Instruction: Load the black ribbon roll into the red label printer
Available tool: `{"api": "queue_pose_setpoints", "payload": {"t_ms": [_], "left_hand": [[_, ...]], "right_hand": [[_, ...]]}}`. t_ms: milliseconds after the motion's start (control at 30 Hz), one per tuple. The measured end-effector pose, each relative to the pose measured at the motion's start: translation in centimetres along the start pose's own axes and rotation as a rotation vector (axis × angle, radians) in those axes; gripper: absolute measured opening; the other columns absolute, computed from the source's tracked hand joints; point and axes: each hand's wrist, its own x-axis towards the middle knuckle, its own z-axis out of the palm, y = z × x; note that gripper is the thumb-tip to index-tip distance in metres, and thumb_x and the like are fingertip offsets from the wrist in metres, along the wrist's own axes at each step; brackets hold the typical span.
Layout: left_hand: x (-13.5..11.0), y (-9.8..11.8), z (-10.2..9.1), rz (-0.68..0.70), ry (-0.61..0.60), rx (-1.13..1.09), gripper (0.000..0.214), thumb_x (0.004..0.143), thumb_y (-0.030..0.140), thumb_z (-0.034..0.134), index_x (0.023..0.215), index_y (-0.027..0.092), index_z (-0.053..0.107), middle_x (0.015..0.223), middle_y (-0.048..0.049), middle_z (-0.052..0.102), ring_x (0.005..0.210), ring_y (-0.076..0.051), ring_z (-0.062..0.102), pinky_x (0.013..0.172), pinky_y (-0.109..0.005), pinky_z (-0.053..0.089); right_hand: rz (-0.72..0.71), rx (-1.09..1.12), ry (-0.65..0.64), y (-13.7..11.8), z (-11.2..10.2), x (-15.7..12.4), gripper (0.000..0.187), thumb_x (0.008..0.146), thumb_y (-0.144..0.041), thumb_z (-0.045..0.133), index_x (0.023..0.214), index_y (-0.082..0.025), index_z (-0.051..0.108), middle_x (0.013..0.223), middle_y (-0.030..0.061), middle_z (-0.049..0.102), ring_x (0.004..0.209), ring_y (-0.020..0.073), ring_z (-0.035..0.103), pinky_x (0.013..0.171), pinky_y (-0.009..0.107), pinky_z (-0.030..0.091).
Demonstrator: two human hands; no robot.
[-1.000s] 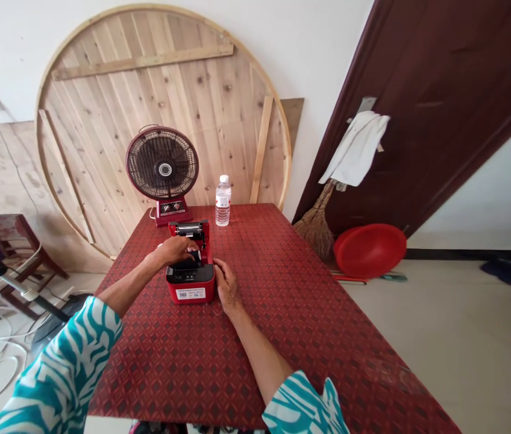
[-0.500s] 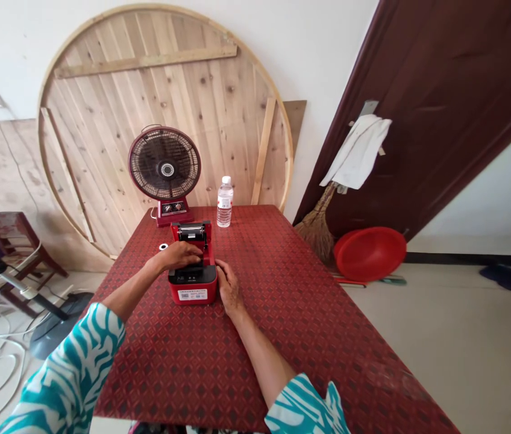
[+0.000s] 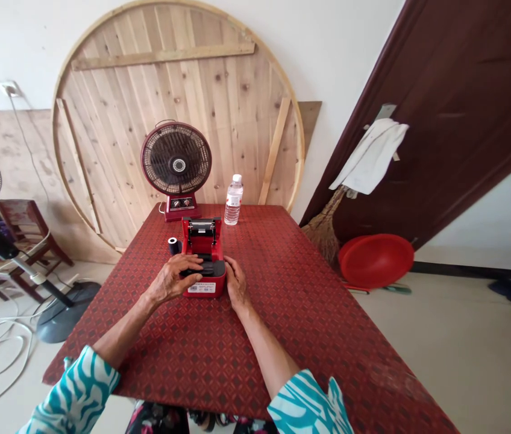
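Observation:
A red and black receipt printer [image 3: 213, 290] stands on the table with its lid [image 3: 202, 226] raised at the back and a white label on its front. My left hand [image 3: 175, 277] lies over its front left part, fingers stretched across the black top and thumb apart, partly hiding the inner compartment. Along the printer's right side rests my right hand [image 3: 238, 283], open, with its fingers touching the wall. Just behind and left of the printer is a small dark roll [image 3: 173, 245] with a white core.
The table [image 3: 310, 337] has a dark red patterned top. At its far end are a red fan [image 3: 176, 163] and a water bottle [image 3: 233, 202]. A large round wooden panel [image 3: 246, 132] leans on the wall. On the floor sit a red basin [image 3: 376, 260] and a standing fan's base [image 3: 69, 310].
My left hand has drawn back from the open compartment onto the printer's front edge, uncovering the roll beside it. My right hand keeps its place at the side. The view has shifted slightly left.

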Motion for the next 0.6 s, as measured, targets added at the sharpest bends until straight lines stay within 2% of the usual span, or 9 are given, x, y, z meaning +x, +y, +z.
{"api": "queue_pose_setpoints", "payload": {"t_ms": [167,300,433,600], "left_hand": [[-0.1,-0.1,0.2,-0.051,0.028,-0.035,0.024,0.083,0.035,0.059,0.097,0.019,0.069,0.11,-0.0105,0.068,0.11,-0.024,0.059,0.101,-0.045,0.041],[-0.2,-0.2,0.4,-0.022,0.041,-0.016,0.021,0.084,0.036,0.058,0.09,0.02,0.07,0.11,-0.0099,0.069,0.114,-0.025,0.057,0.102,-0.047,0.038],[-0.6,0.0,0.5,0.064,0.07,0.091,0.018,0.086,0.033,0.056,0.088,0.022,0.07,0.11,-0.0081,0.069,0.114,-0.024,0.057,0.105,-0.046,0.033],[-1.2,0.4,0.4,0.192,0.102,0.268,0.013,0.084,0.027,0.059,0.09,0.025,0.07,0.101,-0.0046,0.069,0.103,-0.02,0.058,0.101,-0.043,0.034]], "right_hand": [[-0.005,0.014,0.004,-0.3,0.1,-0.1,0.029,0.082,-0.04,0.051,0.102,-0.024,0.066,0.105,0.0025,0.068,0.1,0.0199,0.059,0.093,0.035,0.042],[0.004,0.022,-0.004,-0.1,0.1,0.1,0.029,0.082,-0.04,0.05,0.102,-0.025,0.065,0.105,0.0027,0.067,0.1,0.0199,0.059,0.091,0.035,0.043],[-0.007,0.019,-0.006,0.2,0.1,0.2,0.03,0.083,-0.041,0.049,0.102,-0.025,0.065,0.104,0.0025,0.067,0.1,0.02,0.059,0.092,0.035,0.043],[0.0,0.014,-0.003,1.0,-0.1,-0.1,0.032,0.082,-0.042,0.05,0.105,-0.025,0.065,0.109,0.0033,0.067,0.104,0.0209,0.058,0.095,0.038,0.041]]}}
